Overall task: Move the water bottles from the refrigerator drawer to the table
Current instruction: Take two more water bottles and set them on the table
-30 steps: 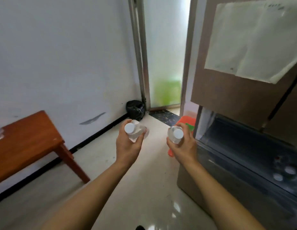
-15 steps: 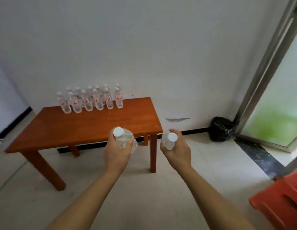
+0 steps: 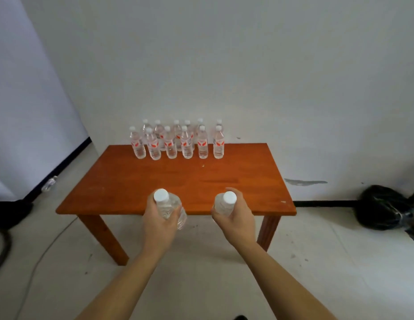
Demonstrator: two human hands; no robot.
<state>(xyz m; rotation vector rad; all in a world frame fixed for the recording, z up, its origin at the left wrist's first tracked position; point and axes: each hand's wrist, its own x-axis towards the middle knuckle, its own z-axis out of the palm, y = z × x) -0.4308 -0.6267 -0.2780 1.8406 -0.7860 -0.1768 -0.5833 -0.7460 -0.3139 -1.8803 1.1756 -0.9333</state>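
My left hand grips a clear water bottle with a white cap, held at the near edge of the wooden table. My right hand grips a second white-capped water bottle at the same edge. Both bottles point up toward the camera. Several water bottles with red labels stand upright in two rows at the table's far side by the wall. The refrigerator drawer is out of view.
A black bag lies on the floor against the wall to the right. A cable runs over the floor at the left, beside a dark object. A small crumpled clear thing lies by the left wall.
The view has swung from the refrigerator to face the table head on and come closer. Both hands keep their bottles and now reach the table's near edge.
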